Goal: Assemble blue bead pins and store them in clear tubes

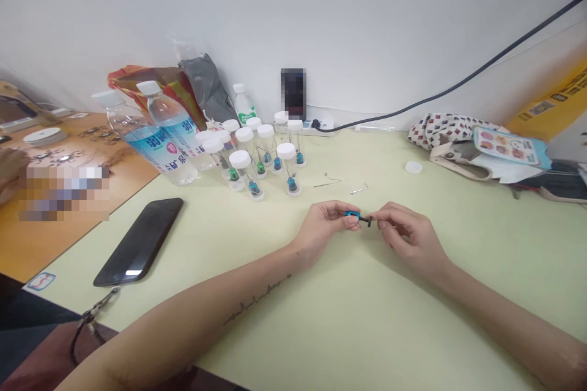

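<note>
Between the thumb and fingers of my left hand [328, 220] is a small blue plastic piece with a black stem [352, 216], held just above the table. The stem points right and ends in a small black crosspiece. My right hand [410, 235] has its fingers bent, the index fingertip at the black end; whether anything sits in its pinch is hidden. Beyond my hands lie a thin bent metal rod [328, 182] and a short hooked rod [359, 189]. Several clear, white-capped tubes stand behind, one front tube [290, 171] holding a blue piece and a rod.
A black phone [140, 241] lies at left with a strap. Large water bottles [172, 134] stand behind it. A round lid [413, 167] and a patterned bag [440, 131] are at right. A black cable [413, 104] runs to a power strip. Another person's hand [11, 168] shows far left.
</note>
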Tool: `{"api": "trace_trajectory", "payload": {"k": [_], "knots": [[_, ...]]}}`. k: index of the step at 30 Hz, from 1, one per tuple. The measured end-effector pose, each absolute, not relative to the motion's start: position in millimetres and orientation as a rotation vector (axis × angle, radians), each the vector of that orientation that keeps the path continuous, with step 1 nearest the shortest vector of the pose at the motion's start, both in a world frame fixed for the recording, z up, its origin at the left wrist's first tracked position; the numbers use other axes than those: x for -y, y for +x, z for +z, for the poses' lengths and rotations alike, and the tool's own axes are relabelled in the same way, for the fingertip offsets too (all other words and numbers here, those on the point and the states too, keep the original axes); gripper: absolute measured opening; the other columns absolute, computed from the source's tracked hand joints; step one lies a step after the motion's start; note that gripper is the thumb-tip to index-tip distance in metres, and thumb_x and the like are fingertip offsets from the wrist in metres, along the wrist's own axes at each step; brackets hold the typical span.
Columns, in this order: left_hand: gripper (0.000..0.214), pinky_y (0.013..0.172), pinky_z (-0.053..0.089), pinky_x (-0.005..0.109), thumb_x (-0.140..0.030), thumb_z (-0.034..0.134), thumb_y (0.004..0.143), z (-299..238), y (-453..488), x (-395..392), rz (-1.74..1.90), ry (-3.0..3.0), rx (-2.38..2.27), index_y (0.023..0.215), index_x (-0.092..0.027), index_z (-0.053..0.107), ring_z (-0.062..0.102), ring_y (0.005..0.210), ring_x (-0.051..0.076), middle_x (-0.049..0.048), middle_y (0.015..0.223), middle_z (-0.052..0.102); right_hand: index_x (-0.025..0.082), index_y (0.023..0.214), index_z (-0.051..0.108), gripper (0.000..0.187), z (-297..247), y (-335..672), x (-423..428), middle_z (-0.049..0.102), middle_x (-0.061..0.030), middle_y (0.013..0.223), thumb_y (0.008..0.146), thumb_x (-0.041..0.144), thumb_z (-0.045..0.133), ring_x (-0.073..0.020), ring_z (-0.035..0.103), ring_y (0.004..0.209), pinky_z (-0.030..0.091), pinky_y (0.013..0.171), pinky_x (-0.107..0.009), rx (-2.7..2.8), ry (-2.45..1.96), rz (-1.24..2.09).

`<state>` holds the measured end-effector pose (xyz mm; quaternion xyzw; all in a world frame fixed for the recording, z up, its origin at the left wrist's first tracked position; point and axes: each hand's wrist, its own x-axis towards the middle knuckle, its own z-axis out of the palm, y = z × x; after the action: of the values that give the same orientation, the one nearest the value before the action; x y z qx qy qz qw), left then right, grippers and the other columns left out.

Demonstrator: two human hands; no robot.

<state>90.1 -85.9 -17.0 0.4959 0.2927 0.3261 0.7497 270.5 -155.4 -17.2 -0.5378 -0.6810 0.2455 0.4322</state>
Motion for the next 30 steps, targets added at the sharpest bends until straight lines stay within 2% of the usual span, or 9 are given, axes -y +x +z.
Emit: {"api": "trace_trajectory", "payload": {"k": [7, 12, 17, 30], "knots": [[0.034, 0.077, 0.045, 0.030, -0.028, 0.075, 0.063, -17.4, 90.6, 85.3, 0.722, 1.077, -0.639, 0.091, -0.011, 0.066, 0.060, 0.073, 0.014, 0.0071, 0.080, 0.066, 0.021, 0.092, 0.062, 0.020, -15.9, 269.8, 155.9, 0.052, -0.0033, 0.075, 0.089, 0.024, 0.042, -0.0127, 0.046, 0.055, 0.038, 0.045, -0.026, 1.713, -1.345, 0.623], [0.032, 0.079, 0.044, 0.032, -0.028, 0.074, 0.064, -17.3, 91.0, 85.2, 0.752, 1.067, -0.634, 0.090, -0.012, 0.066, 0.060, 0.072, 0.013, 0.0078, 0.084, 0.066, 0.023, 0.100, 0.061, 0.019, -18.3, 268.3, 155.9, 0.055, -0.0052, 0.084, 0.084, 0.032, 0.054, -0.0129, 0.050, 0.057, 0.042, 0.046, -0.026, 1.754, -1.363, 0.543], [0.031, 0.077, 0.044, 0.031, -0.027, 0.073, 0.065, -17.8, 90.9, 85.1, 0.724, 1.109, -0.627, 0.091, -0.011, 0.066, 0.060, 0.073, 0.014, 0.0077, 0.082, 0.066, 0.023, 0.095, 0.061, 0.016, -20.3, 268.5, 154.8, 0.056, -0.0044, 0.080, 0.086, 0.034, 0.052, -0.0133, 0.050, 0.057, 0.042, 0.048, -0.027, 1.781, -1.381, 0.422], [0.032, 0.078, 0.045, 0.031, -0.027, 0.073, 0.066, -18.9, 90.4, 85.4, 0.710, 1.120, -0.606, 0.093, -0.010, 0.065, 0.061, 0.074, 0.015, 0.0077, 0.081, 0.066, 0.020, 0.079, 0.059, 0.017, -16.7, 268.8, 154.1, 0.053, -0.0016, 0.072, 0.087, 0.033, 0.052, -0.0113, 0.044, 0.055, 0.034, 0.050, -0.026, 1.826, -1.431, 0.437]]}}
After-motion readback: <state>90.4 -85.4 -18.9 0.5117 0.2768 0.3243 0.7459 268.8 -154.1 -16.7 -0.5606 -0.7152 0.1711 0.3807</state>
